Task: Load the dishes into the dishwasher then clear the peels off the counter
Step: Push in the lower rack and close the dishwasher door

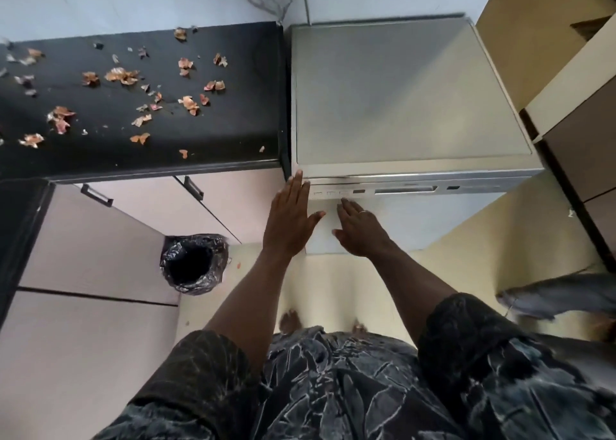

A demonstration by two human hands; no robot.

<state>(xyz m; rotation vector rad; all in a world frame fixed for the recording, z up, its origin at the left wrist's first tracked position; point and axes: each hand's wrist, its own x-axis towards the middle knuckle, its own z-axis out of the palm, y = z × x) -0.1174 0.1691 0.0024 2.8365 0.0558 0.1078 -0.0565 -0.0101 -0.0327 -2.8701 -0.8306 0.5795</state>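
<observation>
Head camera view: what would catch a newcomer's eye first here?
Probably the orange-pink peels scattered over the black counter at upper left. Next, the left hand and right hand, both open, reaching to the closed silver dishwasher at centre right, above a black-lined bin.

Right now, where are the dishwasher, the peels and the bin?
dishwasher (403,99), head view, middle of its steel top.
peels (121,75), head view, one large peel on the black counter.
bin (191,264), head view, dark opening of the liner.
</observation>
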